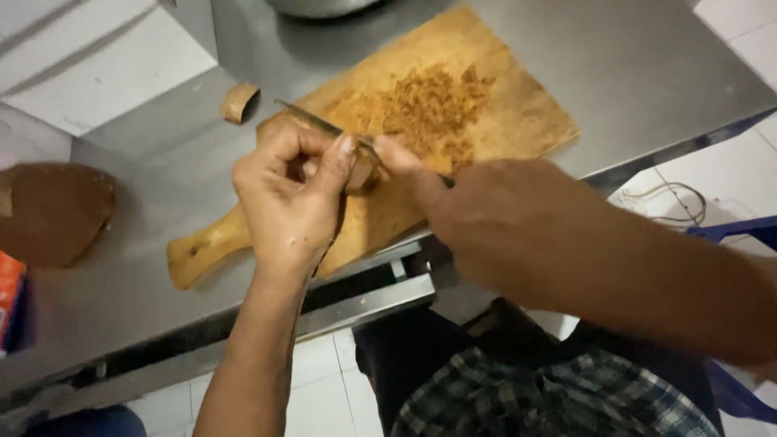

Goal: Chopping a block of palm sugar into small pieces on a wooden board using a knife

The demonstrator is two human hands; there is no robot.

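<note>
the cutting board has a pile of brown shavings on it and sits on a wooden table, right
Not quite. The head view shows the wooden cutting board carrying the pile of brown shavings, but it sits on a stainless steel table, not a wooden one.

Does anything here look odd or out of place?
Slightly: the wooden cutting board lies askew, its handle end jutting past the steel table edge. A stray brown chunk sits off the board.
</note>
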